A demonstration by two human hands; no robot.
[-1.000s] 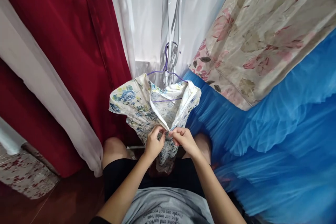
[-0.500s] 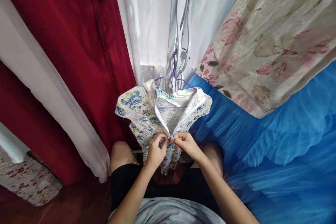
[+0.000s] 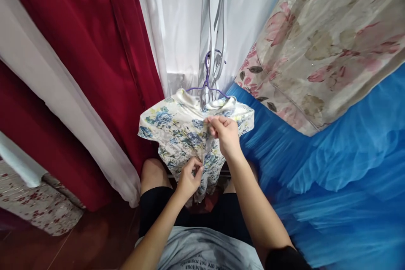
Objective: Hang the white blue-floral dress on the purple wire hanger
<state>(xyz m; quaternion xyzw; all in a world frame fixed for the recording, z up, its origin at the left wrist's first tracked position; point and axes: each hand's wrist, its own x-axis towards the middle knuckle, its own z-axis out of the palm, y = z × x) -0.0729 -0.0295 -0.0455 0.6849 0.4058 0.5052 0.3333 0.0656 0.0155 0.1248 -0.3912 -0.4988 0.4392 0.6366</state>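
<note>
A small white dress with blue flowers [image 3: 177,128] hangs on a purple wire hanger [image 3: 207,82] in front of me. My left hand [image 3: 189,179] pinches the fabric low on the dress, along its back seam. My right hand [image 3: 224,133] is higher up, fingers pinched together on the seam near the neckline, where the opening is now closed. My knees show below the dress.
A dark red garment [image 3: 79,71] and white sheer fabric [image 3: 177,21] hang at left and centre. At right hang a pink floral fabric [image 3: 322,42] and a blue tulle skirt [image 3: 332,168]. A white ornate metal rack [image 3: 215,29] holds the hanger. Brown floor [image 3: 79,244] lies below left.
My right hand has travelled up from the low seam to near the neckline, and the open back of the dress has closed. My left hand stays low on the fabric.
</note>
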